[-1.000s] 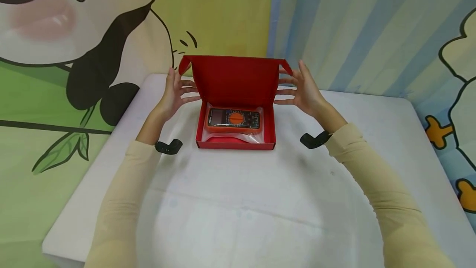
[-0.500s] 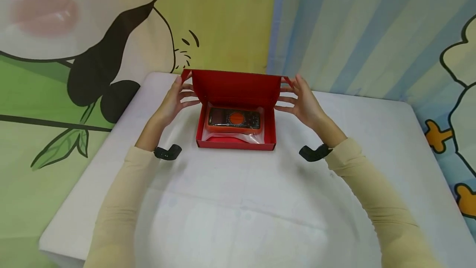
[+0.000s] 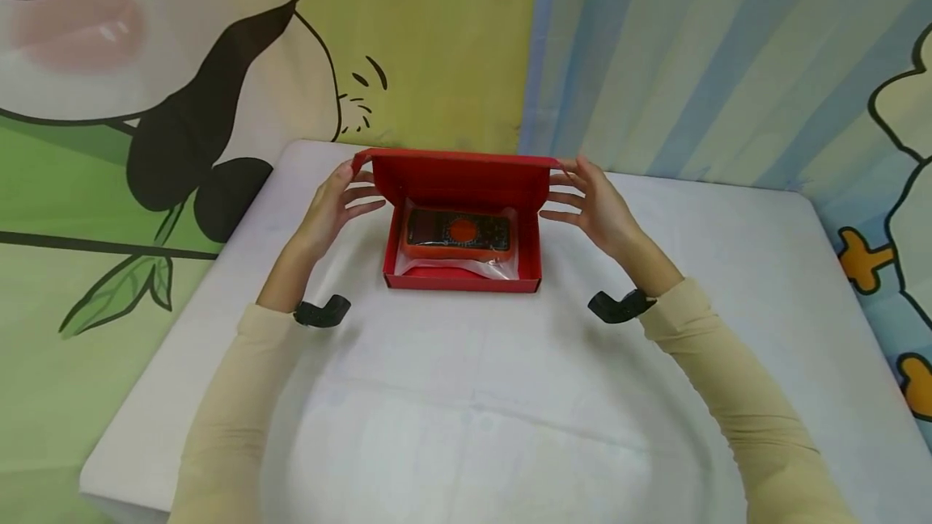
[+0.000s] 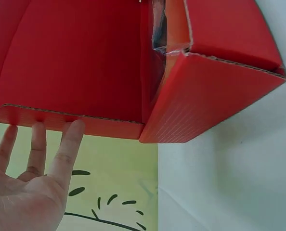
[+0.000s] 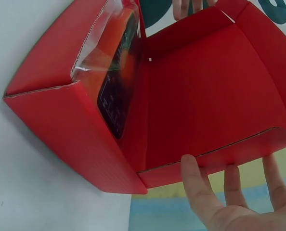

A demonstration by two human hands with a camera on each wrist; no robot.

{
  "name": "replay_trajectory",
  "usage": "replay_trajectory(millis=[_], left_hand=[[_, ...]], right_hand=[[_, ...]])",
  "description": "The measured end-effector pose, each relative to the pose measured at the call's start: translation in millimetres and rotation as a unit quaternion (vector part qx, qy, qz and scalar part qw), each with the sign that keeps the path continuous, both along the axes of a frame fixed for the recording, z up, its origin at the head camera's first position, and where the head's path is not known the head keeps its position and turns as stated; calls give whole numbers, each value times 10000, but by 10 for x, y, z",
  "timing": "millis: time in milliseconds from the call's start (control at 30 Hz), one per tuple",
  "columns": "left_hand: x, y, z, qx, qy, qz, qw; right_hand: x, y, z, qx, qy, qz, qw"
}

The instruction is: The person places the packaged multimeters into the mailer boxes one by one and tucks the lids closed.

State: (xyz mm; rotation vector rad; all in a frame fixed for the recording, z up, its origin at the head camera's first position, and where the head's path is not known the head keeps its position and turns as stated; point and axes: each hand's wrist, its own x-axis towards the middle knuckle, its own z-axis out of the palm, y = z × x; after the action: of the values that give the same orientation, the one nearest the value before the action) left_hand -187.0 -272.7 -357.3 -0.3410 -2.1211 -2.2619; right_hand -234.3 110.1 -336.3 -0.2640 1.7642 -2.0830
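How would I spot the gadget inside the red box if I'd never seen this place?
On the white table sits a red box with its lid partly raised. Inside, with clear plastic around it, lies the gadget: black-faced, orange-edged, set apart by its round orange dial.

No text legible. Multimeter (image 3: 444, 242): pale print (image 3: 484, 231) around orange dial (image 3: 463, 230), more toward 3 o'clock; too small, blurred.
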Motion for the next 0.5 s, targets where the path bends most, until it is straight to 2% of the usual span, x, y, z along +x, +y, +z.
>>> replay_trajectory(millis=[100, 200, 300, 400, 500], left_hand=[[44, -13, 14, -75, 195, 68, 9998], [80, -24, 44, -133, 529, 281, 9981], [100, -24, 74, -44, 796, 451, 9958], [122, -21, 86, 15, 869, 499, 9950], [145, -28, 75, -8, 831, 498, 9953]], right_hand=[[30, 8, -4, 27, 217, -22, 9998], [76, 7, 9, 37, 735, -132, 9972], [133, 1, 41, 14, 1339, -327, 9905], [178, -1, 91, -107, 1643, -505, 9851], [210, -4, 128, -95, 1694, -565, 9839]])
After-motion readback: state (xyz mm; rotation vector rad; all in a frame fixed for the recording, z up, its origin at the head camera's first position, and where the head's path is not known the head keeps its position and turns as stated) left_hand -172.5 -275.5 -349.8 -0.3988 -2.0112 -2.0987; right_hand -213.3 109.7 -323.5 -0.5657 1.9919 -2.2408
